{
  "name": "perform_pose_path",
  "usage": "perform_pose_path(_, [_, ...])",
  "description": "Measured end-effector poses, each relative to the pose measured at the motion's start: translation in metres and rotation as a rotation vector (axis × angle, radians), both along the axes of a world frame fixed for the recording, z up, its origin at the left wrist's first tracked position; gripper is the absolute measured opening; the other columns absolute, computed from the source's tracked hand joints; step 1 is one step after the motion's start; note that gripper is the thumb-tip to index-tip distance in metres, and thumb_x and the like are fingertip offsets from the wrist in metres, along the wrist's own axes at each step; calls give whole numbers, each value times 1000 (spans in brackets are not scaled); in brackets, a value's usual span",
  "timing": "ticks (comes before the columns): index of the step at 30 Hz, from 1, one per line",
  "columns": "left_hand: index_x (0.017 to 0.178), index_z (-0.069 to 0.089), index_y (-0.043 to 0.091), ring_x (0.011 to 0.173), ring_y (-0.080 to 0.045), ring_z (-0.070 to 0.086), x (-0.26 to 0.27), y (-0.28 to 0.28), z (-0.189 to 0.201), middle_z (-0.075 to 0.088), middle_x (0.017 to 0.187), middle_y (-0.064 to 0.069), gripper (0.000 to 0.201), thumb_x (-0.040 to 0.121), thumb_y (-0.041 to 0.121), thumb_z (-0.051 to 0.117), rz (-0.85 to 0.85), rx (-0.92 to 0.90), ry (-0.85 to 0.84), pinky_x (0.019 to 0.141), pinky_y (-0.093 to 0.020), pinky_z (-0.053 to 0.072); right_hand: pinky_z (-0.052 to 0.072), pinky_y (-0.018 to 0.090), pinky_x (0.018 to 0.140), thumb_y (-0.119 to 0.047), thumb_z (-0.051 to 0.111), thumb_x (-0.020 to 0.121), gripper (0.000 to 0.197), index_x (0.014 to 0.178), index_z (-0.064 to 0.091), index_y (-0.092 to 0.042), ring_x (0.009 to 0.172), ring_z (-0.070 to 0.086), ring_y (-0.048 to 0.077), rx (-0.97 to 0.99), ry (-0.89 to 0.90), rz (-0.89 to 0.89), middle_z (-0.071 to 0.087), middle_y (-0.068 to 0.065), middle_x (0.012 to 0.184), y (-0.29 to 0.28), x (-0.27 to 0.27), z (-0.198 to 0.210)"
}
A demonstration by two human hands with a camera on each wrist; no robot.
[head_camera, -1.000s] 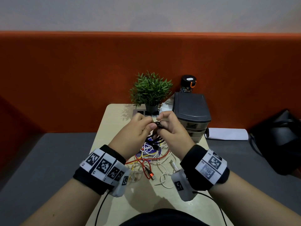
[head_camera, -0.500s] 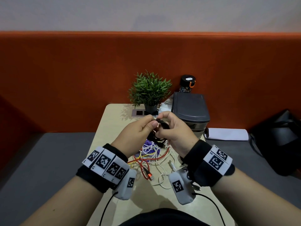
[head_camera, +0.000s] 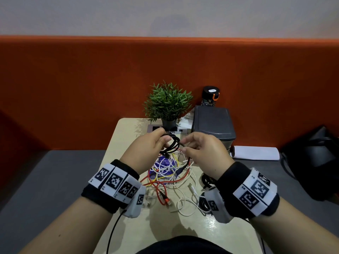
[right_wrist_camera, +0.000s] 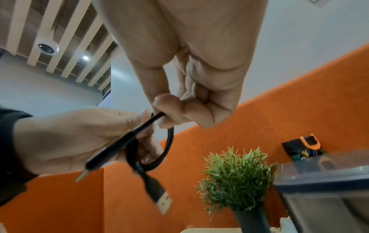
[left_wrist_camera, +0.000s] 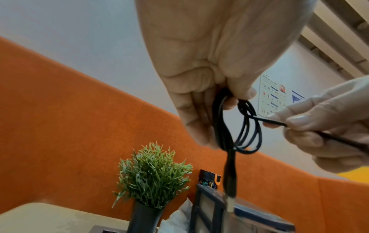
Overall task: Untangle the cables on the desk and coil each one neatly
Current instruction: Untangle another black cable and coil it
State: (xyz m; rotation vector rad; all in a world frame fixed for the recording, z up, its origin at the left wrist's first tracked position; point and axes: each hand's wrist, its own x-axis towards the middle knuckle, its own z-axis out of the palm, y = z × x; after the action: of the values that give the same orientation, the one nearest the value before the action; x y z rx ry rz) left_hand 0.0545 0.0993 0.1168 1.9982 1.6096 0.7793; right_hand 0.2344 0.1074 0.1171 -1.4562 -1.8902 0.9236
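Behind, an orange partition [head_camera: 73, 88] runs across the room under a pale wall, with grey floor on either side of the narrow beige desk [head_camera: 126, 136]. At the desk's far right corner stands a dark drawer box [head_camera: 212, 123], its drawers closed, so I cannot tell what it holds; a black and orange bottle [head_camera: 210, 96] rises just behind it. Beside the box a green plant [head_camera: 167, 101] sits in a dark pot, next to a grey socket panel [head_camera: 153, 128]. A black bag [head_camera: 315, 162] lies on the floor to the right, near a white sheet of paper [head_camera: 256, 153]. On the middle of the desk lies a tangle of cables [head_camera: 170, 178], white, red and yellow, over a purple card. Above that tangle both hands are raised. The left hand [head_camera: 146, 153] grips a small coil of the black cable [left_wrist_camera: 247, 126] between thumb and curled fingers, one plug dangling below. The right hand [head_camera: 203, 154] pinches the cable's loose end just beside the coil, its other plug sticking out past the fingers.
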Motion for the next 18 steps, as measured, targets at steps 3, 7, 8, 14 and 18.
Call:
perform_pose_path(3, [92, 54, 14, 80, -13, 62, 1, -1, -2, 67, 85, 7, 24, 100, 30, 38, -7, -25, -64, 75, -36, 51, 43, 11, 62, -21, 65, 88, 8, 96, 68, -21, 72, 58, 9, 92, -195, 22, 66, -6, 81, 1, 3, 2])
perform_pose_path(7, [80, 52, 21, 73, -15, 65, 8, -3, -4, 70, 80, -1, 24, 100, 24, 39, -7, -96, -276, 70, -28, 52, 34, 13, 60, -19, 68, 85, 7, 84, 69, -12, 67, 46, 11, 246, -272, -17, 51, -5, 82, 1, -1, -5])
perform_pose_path(8, [79, 52, 21, 74, -20, 66, 8, -3, -4, 71, 81, -5, 25, 101, 23, 39, -4, -115, -338, 71, -31, 53, 35, 12, 59, -19, 68, 85, 7, 85, 69, -12, 64, 47, 9, 242, -257, -36, 53, -4, 81, 1, -1, -6])
perform_pose_path(14, [81, 53, 13, 70, -22, 65, 6, -5, -2, 70, 81, -14, 27, 101, 19, 37, -29, -160, -483, 70, -31, 53, 42, 5, 56, -9, 65, 85, 13, 91, 76, -13, 67, 62, 4, 21, 119, -133, 71, 0, 75, -5, -6, -9])
perform_pose_path(18, [80, 52, 13, 67, -11, 61, 4, -6, 0, 65, 71, -1, 28, 101, 26, 39, -50, -76, -328, 67, -28, 47, 50, 17, 69, -13, 69, 84, 15, 80, 76, -25, 74, 67, 6, -86, 409, -81, 74, -3, 76, -14, -11, -4])
